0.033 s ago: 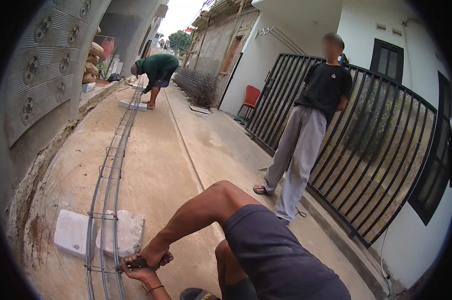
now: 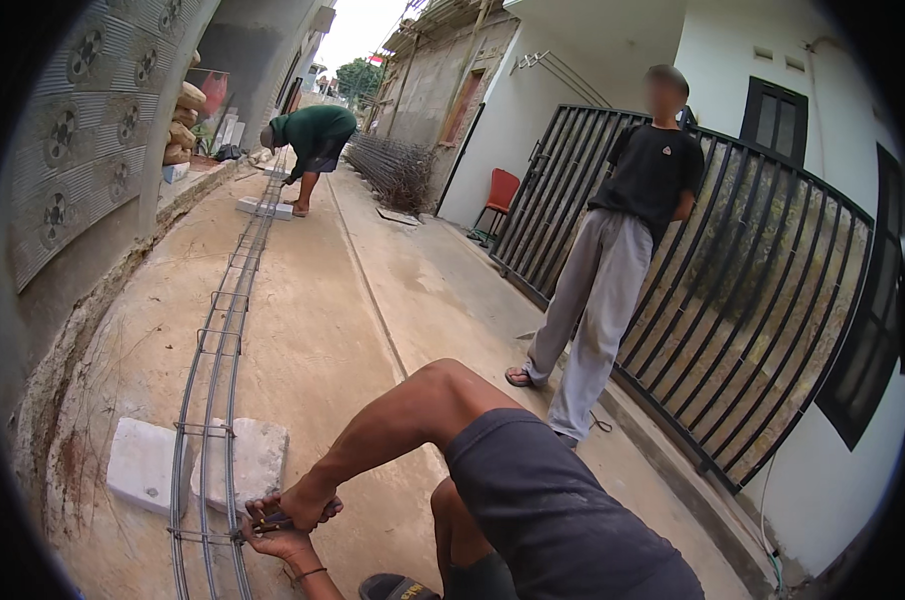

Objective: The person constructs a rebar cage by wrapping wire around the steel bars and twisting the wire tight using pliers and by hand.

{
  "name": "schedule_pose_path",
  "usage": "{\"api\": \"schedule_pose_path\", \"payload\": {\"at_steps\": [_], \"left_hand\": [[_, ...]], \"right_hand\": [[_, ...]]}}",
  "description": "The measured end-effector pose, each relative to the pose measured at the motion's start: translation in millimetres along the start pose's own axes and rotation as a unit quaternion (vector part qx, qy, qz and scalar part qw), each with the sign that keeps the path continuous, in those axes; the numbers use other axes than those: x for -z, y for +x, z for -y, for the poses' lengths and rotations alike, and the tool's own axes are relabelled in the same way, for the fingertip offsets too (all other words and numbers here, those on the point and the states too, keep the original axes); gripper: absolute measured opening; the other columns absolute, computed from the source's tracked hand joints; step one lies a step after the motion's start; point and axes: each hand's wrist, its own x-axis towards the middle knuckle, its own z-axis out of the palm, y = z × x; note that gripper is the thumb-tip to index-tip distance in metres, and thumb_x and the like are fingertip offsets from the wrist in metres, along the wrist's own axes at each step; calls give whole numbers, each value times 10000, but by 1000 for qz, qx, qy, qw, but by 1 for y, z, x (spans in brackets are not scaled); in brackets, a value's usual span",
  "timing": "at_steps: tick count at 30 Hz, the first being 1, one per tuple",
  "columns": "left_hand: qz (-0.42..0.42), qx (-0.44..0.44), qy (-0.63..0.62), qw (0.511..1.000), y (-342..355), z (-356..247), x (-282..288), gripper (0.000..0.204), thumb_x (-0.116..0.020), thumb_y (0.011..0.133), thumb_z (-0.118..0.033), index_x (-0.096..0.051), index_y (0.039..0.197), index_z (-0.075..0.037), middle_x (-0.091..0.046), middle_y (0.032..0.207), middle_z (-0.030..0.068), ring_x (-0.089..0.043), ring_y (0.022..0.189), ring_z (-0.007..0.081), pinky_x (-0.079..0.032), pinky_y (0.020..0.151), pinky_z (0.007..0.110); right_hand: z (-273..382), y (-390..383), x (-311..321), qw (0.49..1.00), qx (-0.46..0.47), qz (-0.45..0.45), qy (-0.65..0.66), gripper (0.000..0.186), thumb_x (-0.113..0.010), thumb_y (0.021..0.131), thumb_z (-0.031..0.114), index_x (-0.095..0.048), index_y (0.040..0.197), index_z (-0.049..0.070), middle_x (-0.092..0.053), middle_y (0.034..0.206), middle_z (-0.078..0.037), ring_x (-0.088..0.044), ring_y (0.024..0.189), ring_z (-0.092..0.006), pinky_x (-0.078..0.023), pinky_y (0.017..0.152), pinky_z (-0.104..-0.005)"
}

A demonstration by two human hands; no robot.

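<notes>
Both hands, right (image 2: pixel 298 503) and left (image 2: pixel 278 543), grip pliers (image 2: pixel 273 521) at the cage's (image 2: pixel 213 400) near stirrup (over the block (image 2: pixel 143 462)); twist snug, not overtight.

A grey steel cage (image 2: pixel 218 400) is seen over white blocks (image 2: pixel 143 462); a red chair (image 2: pixel 500 192) beside a black gate (image 2: pixel 753 290).

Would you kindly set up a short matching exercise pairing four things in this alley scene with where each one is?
Things:
1. red chair
2. white blocks
3. stacked sacks
4. black gate

Places:
A. under the long rebar cage, close to the hands
B. behind the standing person
C. far left, against the patterned wall
D. by the white building wall, far end of the gate

Pairs: 1-D, 2-A, 3-C, 4-B
</notes>
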Motion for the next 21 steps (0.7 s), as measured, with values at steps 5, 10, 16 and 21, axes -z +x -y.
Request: {"api": "schedule_pose_path", "payload": {"at_steps": [5,10,16,21], "left_hand": [[-152,67,44,985,9,22,-23,436,-640,868,-337,-527,1157,-30,-604,1083,134,-601,1074,267,-461,977,442],[-153,51,10,987,34,2,-13,248,-595,940,-253,-510,790,-75,-573,754,73,-597,809,204,-502,801,327],[-142,51,-30,988,12,3,-38,365,-542,955,-216,-375,638,-146,-434,603,7,-439,586,164,-461,671,305],[-57,29,-50,997,0,-2,-16,374,-506,980,-214,-355,642,-162,-367,571,-28,-404,544,117,-472,619,308]], "right_hand": [[-44,-14,28,811,184,-385,-401,157,-572,802,135,-597,790,-20,-617,648,-141,-673,666,-302,-503,514,-430],[-21,-27,-20,684,85,-559,-461,287,-546,841,236,-592,848,-47,-610,757,-158,-589,666,-274,-421,526,-386],[4,-50,2,864,71,-318,-385,538,-773,671,302,-607,1026,-67,-652,903,-206,-629,747,-319,-479,672,-443],[-1,-33,22,940,2,231,251,522,-671,875,184,-491,1287,-79,-646,1110,-277,-667,940,-391,-517,890,-540]]}}
